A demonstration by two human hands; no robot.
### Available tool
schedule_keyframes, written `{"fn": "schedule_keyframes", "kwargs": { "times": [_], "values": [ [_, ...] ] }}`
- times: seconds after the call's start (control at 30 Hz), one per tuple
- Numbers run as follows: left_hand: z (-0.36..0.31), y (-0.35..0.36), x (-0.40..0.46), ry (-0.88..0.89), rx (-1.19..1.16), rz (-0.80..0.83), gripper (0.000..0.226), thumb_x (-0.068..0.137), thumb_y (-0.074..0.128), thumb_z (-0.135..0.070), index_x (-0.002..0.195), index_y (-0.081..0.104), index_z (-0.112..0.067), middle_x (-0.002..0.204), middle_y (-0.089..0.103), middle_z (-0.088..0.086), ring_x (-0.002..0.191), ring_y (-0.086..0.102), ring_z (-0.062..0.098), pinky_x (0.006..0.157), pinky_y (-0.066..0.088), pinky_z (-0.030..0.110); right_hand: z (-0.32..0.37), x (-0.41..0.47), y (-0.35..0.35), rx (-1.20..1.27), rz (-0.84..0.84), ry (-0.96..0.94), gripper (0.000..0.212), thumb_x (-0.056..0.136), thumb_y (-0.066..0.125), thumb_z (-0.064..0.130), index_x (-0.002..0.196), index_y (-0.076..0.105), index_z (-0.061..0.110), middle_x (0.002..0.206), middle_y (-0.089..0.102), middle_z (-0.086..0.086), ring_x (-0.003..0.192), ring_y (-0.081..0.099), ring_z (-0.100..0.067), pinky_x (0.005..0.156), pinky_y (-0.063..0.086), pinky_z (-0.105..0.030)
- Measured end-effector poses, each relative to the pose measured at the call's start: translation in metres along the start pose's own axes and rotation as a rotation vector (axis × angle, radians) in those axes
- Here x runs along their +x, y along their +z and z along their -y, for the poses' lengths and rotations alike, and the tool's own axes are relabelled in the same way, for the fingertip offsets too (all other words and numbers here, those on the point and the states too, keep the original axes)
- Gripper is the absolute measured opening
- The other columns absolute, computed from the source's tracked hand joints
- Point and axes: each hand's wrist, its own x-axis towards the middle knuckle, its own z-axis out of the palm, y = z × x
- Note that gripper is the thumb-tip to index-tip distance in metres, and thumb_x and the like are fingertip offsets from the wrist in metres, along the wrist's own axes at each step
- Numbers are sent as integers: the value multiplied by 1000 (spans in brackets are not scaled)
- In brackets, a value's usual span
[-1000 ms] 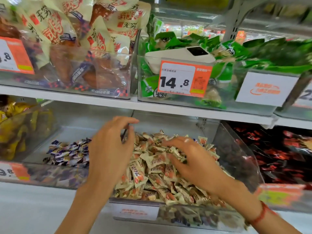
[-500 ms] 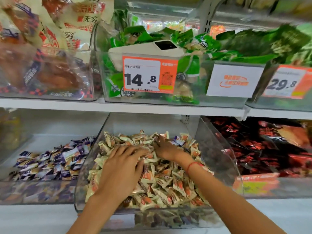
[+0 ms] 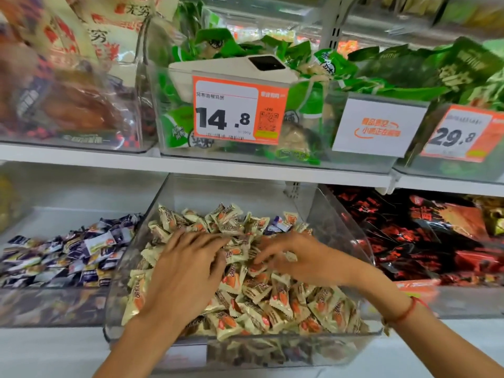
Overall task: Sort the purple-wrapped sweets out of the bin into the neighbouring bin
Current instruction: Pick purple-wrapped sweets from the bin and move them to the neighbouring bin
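A shop: shelves of clear bins (image 3: pixel 341 214) heaped with wrapped snacks, fronted by orange price tags (image 3: pixel 237 111).

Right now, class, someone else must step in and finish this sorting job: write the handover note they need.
Left hand: open, fingers spread flat on the cream sweets in the middle bin.
Right hand: open, fingers raking the same pile; holds nothing I can make out.
Purple sweets: a heap already lies in the left bin; at least one purple-wrapped sweet shows at the back of the middle bin, beyond the right hand.
Left to do: pick that one out, move it left, keep digging for buried ones.
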Motion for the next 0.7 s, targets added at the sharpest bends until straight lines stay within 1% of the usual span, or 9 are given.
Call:
{"fn": "schedule_keyframes", "kwargs": {
  "times": [0.07,0.13,0.23,0.33,0.43,0.5,0.57,0.63,0.7],
  "values": [
    [-1,0,0,-1,-24,-8,31,93,44,-33,115,66,-30,111,69,-10,101,66,10,105,33,41,-12,10,-9,14,-276,112,32,95,48,7,114,68,25,123,63,7,112,59,-15,87,45,-26],
    [0,1,-1,1,-21,-10,35,93,40,-35,114,67,-30,109,69,-10,100,66,9,104,34,42,-32,35,-12,-85,-381,244,36,94,44,3,119,65,19,126,63,-1,113,59,-23,81,46,-29],
    [0,-1,-1,2,-41,13,41,89,34,-39,112,68,-31,109,69,-12,98,67,8,102,36,42,-55,72,-2,-222,-222,357,34,93,46,6,125,57,12,131,55,-11,119,53,-30,93,47,-37],
    [1,-1,-3,8,-70,24,41,89,35,-40,113,67,-32,111,68,-14,100,66,6,102,37,42,-66,91,7,-311,-155,394,48,86,56,5,133,46,13,133,42,-10,123,46,-30,94,44,-36],
    [1,0,-3,3,-65,40,41,89,35,-40,113,67,-32,112,68,-13,102,65,7,103,38,43,-68,96,-1,-316,-76,403,58,82,63,7,136,45,16,130,44,-8,120,49,-29,93,45,-34],
    [0,0,-2,-1,-46,48,41,89,35,-40,113,68,-31,112,68,-13,103,64,8,104,36,42,-70,97,-3,-292,57,414,49,84,62,12,132,52,11,126,51,-8,115,54,-29,90,48,-32],
    [-1,0,-1,-4,-40,36,35,91,43,-39,113,68,-31,111,68,-12,102,65,9,105,33,42,-72,97,0,-287,93,422,45,83,58,9,128,54,10,123,56,-9,110,58,-30,87,54,-36],
    [-2,0,0,-17,-50,30,31,86,53,-37,112,68,-31,109,69,-11,100,66,10,104,31,42,-71,98,3,-241,79,435,53,81,51,-1,131,48,17,127,52,-7,104,60,-28,78,57,-35],
    [-4,0,0,-18,-50,28,31,82,57,-36,110,69,-31,107,70,-11,98,66,10,104,31,41,-65,99,4,-192,102,422,63,83,43,-8,138,40,22,133,49,-6,99,60,-26,67,52,-31]
  ]
}}
